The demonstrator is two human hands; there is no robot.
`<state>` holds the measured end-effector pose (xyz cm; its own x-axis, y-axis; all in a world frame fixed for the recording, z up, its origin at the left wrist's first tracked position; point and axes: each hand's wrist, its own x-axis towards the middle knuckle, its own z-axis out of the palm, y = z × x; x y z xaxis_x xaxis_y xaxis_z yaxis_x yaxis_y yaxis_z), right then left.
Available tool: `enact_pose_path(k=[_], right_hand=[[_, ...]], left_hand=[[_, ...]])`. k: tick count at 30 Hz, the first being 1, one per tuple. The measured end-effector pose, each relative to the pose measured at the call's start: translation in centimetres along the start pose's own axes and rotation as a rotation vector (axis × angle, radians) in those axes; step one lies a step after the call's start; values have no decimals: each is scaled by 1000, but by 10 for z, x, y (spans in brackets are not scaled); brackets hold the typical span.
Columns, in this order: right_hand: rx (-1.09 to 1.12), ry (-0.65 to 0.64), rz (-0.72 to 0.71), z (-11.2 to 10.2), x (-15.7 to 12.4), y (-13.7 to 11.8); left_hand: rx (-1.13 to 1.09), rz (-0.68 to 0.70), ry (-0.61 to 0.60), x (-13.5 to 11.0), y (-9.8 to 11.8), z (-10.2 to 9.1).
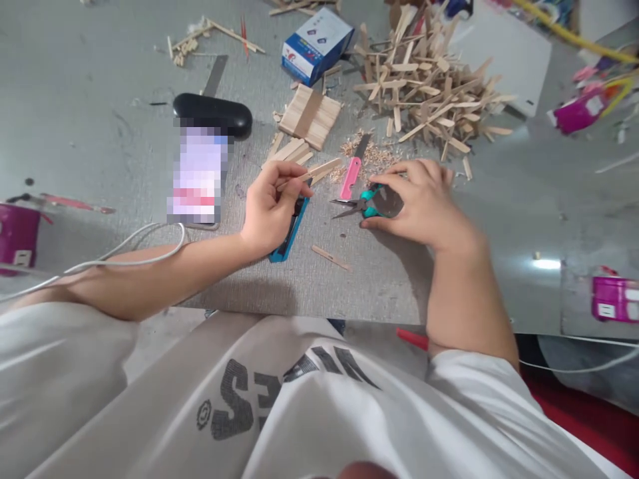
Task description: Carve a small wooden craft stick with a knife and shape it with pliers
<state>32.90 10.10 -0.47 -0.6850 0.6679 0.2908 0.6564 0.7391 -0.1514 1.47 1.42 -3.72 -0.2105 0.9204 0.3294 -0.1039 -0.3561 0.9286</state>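
My left hand [274, 209] is closed, its thumb and fingers pinching a wooden craft stick [323, 170] that points up and to the right. Beneath that hand lies a narrow blue and black tool [295, 233], perhaps a stapler, partly hidden by the fingers. My right hand [424, 203] curls around the teal handles of needle-nose pliers [368, 205]; their jaws are apart and point left. Just beyond the jaws is a pink utility knife [351, 176] with its blade out. A short stick piece [330, 257] rests on the table nearer my body.
Bundled craft sticks [309, 116] and wood shavings [377, 153] lie ahead, with a large stick pile [424, 93] behind. A blue-white box [318, 45] stands at the back. To the left are a phone [197, 176], a black case [212, 114] and a white cable [144, 229].
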Motion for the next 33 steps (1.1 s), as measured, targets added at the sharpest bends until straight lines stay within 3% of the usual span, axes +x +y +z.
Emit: enact_pose_path(k=[6, 14, 19, 23, 29, 33], right_hand=[[-96, -33, 46, 23, 5, -18], [133, 268, -105, 27, 3, -31], [218, 269, -168, 34, 0, -47], [208, 190, -74, 39, 0, -51], [179, 194, -75, 25, 1, -62], [195, 91, -48, 19, 0, -67]], left_hand=[[-15, 13, 2, 1, 0, 1], [-96, -7, -154, -2, 15, -3], [-116, -54, -200, -3, 23, -1], [-117, -69, -193, -1, 25, -1], [-46, -104, -330, 0, 31, -4], [-11, -135, -327, 3, 38, -5]])
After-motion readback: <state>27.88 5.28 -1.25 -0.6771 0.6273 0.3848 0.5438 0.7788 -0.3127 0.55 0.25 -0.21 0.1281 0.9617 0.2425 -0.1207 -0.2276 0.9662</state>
